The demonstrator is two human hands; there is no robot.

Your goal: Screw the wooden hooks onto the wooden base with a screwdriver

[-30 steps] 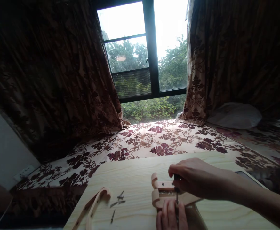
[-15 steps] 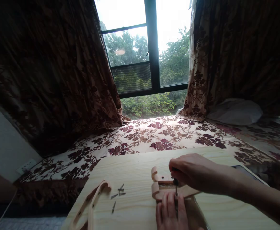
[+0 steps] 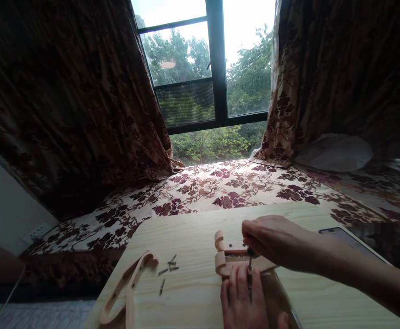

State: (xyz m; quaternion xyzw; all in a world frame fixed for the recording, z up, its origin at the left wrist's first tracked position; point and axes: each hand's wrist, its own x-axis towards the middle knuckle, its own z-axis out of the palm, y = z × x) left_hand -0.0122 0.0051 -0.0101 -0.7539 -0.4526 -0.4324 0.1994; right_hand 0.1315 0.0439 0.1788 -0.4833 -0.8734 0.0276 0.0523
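My right hand (image 3: 268, 233) is closed around the handle of a screwdriver, mostly hidden by the fingers. Its dark shaft (image 3: 250, 261) points down at a pale curved wooden hook piece (image 3: 222, 265). Another curved wooden piece (image 3: 232, 246) with screw holes lies just behind. Both rest on or against a brown, glossy flat piece (image 3: 278, 297). My left hand (image 3: 244, 297) lies over that brown piece, fingers stretched forward to the front wooden piece beside the screwdriver tip. Several loose screws (image 3: 173, 263) lie to the left, near two more curved wooden pieces (image 3: 130, 285).
Everything sits on a light wooden table (image 3: 186, 228). A phone-like dark-edged device (image 3: 347, 240) lies at the right edge, partly behind my right forearm. Beyond the table are a flower-patterned cover (image 3: 227, 183), curtains (image 3: 284, 123) and a window (image 3: 216, 68).
The whole view has shifted slightly, so the table things appear a little higher. My right hand stays on the screwdriver, and my left hand keeps its place on the pieces.
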